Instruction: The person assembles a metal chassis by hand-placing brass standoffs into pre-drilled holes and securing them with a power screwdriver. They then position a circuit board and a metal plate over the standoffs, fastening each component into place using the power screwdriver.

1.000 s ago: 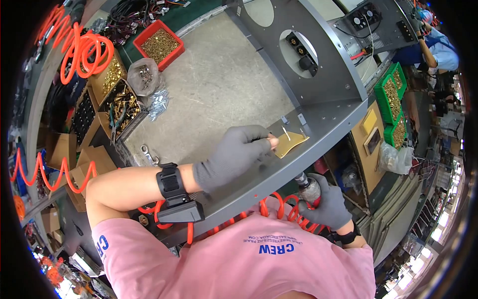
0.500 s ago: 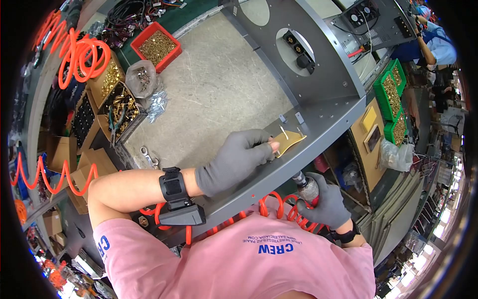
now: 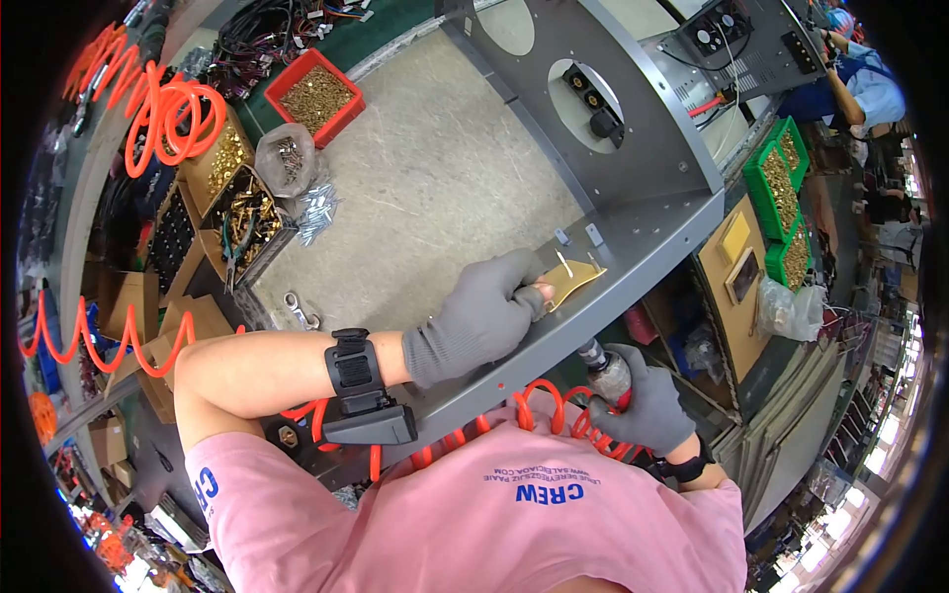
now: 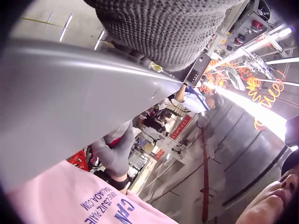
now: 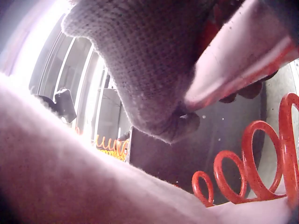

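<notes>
In the head view my left hand, in a grey glove with bare fingertips, reaches over the ledge of a dark grey metal panel. Its thumb and finger pinch the left edge of a small curved yellow plate. Thin pale pins stand up by the plate; the fingers hide its near corner. Below the ledge, my gloved right hand grips a red and silver air driver, nose pointing up toward the panel. In the right wrist view, glove fingers curl round the driver body.
A red coiled air hose runs along the panel's near edge. Left lie a red bin of brass fasteners, a bag of screws, boxes of fittings and a wrench. Green bins stand right; another person works beyond.
My left hand stays at the plate's edge while its wrist and forearm shift slightly to the right. The right hand keeps its hold on the air driver, nearly still.
</notes>
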A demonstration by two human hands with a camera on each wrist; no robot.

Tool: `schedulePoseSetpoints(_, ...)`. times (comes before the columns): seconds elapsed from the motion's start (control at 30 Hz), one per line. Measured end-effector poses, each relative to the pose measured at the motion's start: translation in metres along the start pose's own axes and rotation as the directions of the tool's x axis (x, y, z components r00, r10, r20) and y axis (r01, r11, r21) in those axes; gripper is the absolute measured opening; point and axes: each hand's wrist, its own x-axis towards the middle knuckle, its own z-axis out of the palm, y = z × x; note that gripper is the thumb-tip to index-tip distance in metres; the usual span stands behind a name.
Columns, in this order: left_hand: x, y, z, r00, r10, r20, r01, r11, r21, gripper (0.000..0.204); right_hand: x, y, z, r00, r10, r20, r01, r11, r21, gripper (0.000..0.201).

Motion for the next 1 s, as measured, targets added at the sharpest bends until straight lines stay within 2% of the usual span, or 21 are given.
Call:
schedulePoseSetpoints(0.1, 0.0023, -0.0041, 0.0013, 0.999, 0.047, -0.019, -0.047, 0.999, -0.009, 0.017, 0.0002, -0.0013, -0.0010, 1.000, 0.007, 0.001, -0.007, 1.000, -0.014, 0.057)
schedulePoseSetpoints(0.17, 0.0028, -0.0033, 0.0018, 1.000, 0.001, -0.017, -0.001, 1.000, 0.005, 0.017, 0.0002, -0.0023, -0.0011, 1.000, 0.019, 0.009, -0.019, 1.000, 0.003, 0.056)
schedulePoseSetpoints(0.47, 0.0041, -0.0081, 0.0038, 1.000, -0.010, -0.019, 0.009, 0.999, -0.032, 0.018, -0.0001, -0.0008, 0.0005, 1.000, -0.005, -0.030, 0.004, 1.000, -0.014, 0.055)
schedulePoseSetpoints(0.67, 0.0040, -0.0020, 0.0024, 1.000, -0.007, 0.002, 0.007, 0.999, 0.052, 0.014, -0.0002, 0.0006, 0.0030, 0.999, -0.010, -0.032, 0.010, 1.000, -0.007, 0.055)
schedulePoseSetpoints(1.0, 0.0051, -0.0054, 0.0031, 1.000, 0.028, -0.006, -0.028, 0.999, 0.035, 0.014, 0.0000, 0.0007, 0.0026, 0.999, -0.026, -0.040, 0.024, 0.999, -0.044, 0.055)
